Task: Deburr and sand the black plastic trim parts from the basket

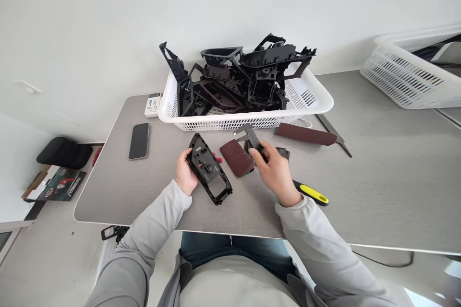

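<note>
My left hand (186,172) is closed on the left edge of a black plastic trim panel (207,165), held tilted above the table with its clipped back side up. In my right hand (273,168) is a dark caliper (253,138), its jaws pointing away to the left. Between the hands lies a folded piece of brown sandpaper (236,157). A small red object (218,158) shows partly behind the panel. Under my right hand is a dark item (284,153), mostly covered. Beside my right wrist lies a black and yellow handle (312,194).
A white basket (223,122) heaped with black plastic parts (223,79) stands at the back. Right of centre lie a brown sandpaper-wrapped block (306,135) and a metal file (333,133). A phone (139,141) and small white box (152,105) are left. Another basket (403,76) stands right.
</note>
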`<action>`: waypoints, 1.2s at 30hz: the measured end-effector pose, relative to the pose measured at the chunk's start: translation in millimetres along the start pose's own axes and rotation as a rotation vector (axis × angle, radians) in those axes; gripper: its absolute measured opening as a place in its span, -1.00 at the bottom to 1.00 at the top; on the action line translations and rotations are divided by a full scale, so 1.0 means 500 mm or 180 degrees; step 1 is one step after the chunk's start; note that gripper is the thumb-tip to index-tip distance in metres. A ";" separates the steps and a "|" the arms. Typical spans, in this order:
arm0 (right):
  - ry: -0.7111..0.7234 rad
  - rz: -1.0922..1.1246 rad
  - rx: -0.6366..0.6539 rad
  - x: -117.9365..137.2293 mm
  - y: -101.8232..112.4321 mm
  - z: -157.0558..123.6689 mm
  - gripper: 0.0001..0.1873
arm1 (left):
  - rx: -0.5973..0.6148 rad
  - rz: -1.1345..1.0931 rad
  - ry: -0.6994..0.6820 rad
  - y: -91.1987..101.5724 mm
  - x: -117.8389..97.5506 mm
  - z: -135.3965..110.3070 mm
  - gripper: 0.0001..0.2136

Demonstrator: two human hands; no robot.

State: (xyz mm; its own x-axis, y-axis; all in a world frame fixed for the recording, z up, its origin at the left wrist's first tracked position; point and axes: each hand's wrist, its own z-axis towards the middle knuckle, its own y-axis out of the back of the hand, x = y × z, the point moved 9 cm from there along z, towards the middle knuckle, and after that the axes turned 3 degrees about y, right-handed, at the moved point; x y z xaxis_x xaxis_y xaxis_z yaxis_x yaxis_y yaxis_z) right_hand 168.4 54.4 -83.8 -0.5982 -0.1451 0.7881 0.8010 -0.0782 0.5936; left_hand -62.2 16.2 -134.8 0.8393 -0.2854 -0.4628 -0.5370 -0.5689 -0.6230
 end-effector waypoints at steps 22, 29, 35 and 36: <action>0.1264 -0.0337 0.0909 0.104 -0.164 0.022 -0.85 | 0.0328 0.0643 0.0053 -0.011 0.005 0.012 -0.58; 0.0784 0.0739 0.0862 0.086 -0.110 0.016 -0.62 | 0.0371 0.0799 -0.0086 -0.008 0.007 0.014 -0.49; 0.0706 0.1277 0.0725 0.108 -0.128 -0.014 -0.58 | 0.0670 0.0983 -0.0179 -0.025 0.013 0.001 -0.60; 0.0732 0.1271 0.0677 0.111 -0.129 -0.017 -0.59 | 0.0694 0.1007 -0.0173 -0.025 0.014 -0.002 -0.61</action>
State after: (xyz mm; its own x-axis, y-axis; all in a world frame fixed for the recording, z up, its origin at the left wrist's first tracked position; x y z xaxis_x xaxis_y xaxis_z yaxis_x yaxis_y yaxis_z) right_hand 83.7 42.9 -79.6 -0.2062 -0.3379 0.9183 0.9291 0.2268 0.2921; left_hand -49.4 20.8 -129.5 0.6266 -0.3759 -0.6827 -0.7791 -0.2803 -0.5608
